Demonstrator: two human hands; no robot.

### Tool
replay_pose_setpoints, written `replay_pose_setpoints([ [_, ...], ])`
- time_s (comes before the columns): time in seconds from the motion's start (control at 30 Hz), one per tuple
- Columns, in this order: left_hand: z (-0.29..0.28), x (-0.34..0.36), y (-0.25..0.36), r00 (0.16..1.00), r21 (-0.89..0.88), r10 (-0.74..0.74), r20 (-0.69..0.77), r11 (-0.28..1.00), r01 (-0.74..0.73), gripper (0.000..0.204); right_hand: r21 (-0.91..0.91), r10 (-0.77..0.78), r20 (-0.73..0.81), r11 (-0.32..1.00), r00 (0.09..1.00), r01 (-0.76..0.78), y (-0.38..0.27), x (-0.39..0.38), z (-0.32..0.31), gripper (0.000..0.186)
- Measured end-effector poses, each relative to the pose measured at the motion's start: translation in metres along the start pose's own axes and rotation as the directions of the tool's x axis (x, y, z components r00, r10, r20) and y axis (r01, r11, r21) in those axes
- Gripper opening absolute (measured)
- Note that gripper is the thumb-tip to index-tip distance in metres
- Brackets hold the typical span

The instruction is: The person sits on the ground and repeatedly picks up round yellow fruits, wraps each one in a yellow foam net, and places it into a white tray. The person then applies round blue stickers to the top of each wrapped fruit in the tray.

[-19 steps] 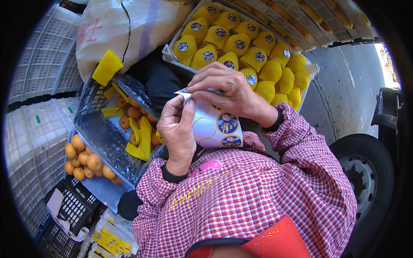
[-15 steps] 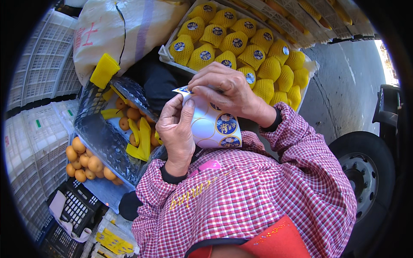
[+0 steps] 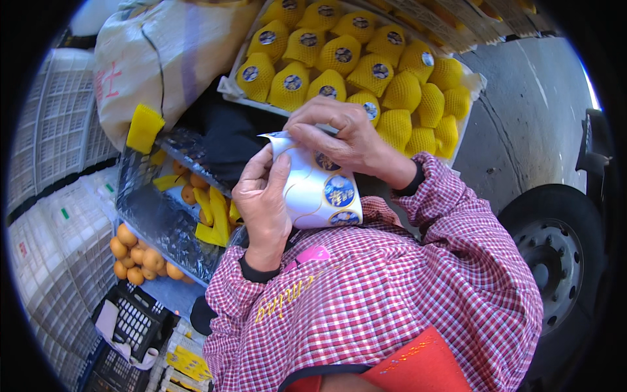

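A white strip of round blue-and-gold stickers (image 3: 307, 196) curves between my hands above my lap. My left hand (image 3: 264, 202) grips its left edge, thumb on the front. My right hand (image 3: 346, 134) is closed in a pinch at the strip's upper edge, near a lifted corner; its fingers hide whether a single sticker is loose there. Just beyond my hands, a white crate (image 3: 230, 90) holds rows of fruit in yellow foam nets (image 3: 343, 55), many with a round sticker facing up.
A plastic-lined crate (image 3: 147, 196) on the left holds bare orange-brown fruit (image 3: 188, 194) and yellow foam nets (image 3: 215, 219). More fruit (image 3: 140, 256) lies beside it. A white sack (image 3: 176, 59), stacked white crates (image 3: 65, 222) and black crates (image 3: 134, 323) stand around; a vehicle wheel (image 3: 545, 261) is at right.
The whole view has shifted slightly, with the fruit crate moving up and left in the picture. Both hands keep their hold on the sticker strip, with little visible finger movement.
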State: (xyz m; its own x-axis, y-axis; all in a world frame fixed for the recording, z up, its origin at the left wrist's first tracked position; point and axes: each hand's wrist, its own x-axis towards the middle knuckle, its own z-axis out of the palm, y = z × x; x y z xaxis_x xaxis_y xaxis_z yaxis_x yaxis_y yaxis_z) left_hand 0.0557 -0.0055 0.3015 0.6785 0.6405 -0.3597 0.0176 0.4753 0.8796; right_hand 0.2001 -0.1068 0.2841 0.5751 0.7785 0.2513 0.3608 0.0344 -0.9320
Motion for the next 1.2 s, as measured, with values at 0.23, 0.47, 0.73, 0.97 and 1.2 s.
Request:
replay_pose_setpoints([
  [0.23, -0.022, 0.006, -0.009, 0.981, -0.020, -0.190, -0.027, 0.982, 0.190, 0.026, 0.467, 0.616, -0.510, 0.784, 0.600, -0.409, 0.099, -0.049, -0.049, 0.028],
  [0.47, -0.023, 0.005, -0.014, 0.958, -0.081, -0.285, 0.030, 0.955, 0.286, 0.027, -0.611, 0.025, -0.746, 0.372, 0.665, -0.699, 0.192, -0.128, -0.147, 0.021],
  [0.73, -0.017, 0.000, -0.003, 0.953, -0.123, -0.287, 0.096, 0.947, 0.298, 0.031, -0.828, 0.009, -0.528, 0.215, 0.849, -0.518, 0.223, -0.141, -0.101, 0.043],
  [0.97, -0.024, -0.010, 0.002, 0.982, -0.159, -0.166, 0.090, 0.971, 0.179, 0.032, 0.221, 0.497, -0.017, 0.848, 0.868, -0.481, 0.027, -0.028, -0.036, 0.051],
  [1.2, -0.041, -0.027, 0.011, 0.952, -0.233, -0.241, 0.191, 0.931, 0.282, 0.037, 0.364, 0.359, 0.006, 0.869, 0.933, -0.337, -0.031, -0.004, 0.034, 0.038],
])
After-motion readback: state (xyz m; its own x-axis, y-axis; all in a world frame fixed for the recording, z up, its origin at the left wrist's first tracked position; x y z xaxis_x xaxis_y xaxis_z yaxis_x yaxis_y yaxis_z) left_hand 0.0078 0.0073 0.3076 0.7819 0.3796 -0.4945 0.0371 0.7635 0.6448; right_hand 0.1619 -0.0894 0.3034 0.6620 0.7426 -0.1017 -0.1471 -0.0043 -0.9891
